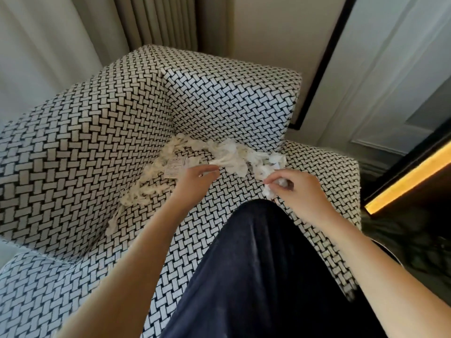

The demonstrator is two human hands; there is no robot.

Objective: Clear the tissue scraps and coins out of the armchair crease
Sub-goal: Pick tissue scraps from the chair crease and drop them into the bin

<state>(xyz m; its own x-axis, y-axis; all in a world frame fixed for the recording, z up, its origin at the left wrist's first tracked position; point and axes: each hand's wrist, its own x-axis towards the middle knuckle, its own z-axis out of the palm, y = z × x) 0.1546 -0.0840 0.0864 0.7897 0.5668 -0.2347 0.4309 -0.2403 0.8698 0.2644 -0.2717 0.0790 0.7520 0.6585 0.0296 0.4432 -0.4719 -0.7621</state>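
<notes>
White tissue scraps lie strewn along the crease of a black-and-white woven armchair, from the back corner down both sides of the seat. A small printed paper slip lies among them. My left hand reaches to the scraps beside the slip, its fingertips pinching a strip of tissue. My right hand grips a crumpled wad of tissue over the right side of the seat. No coins show.
My knee in dark navy cloth rests on the seat front. Curtains hang behind the chair. To the right stand a white panelled door and a lit yellow strip above a dark floor.
</notes>
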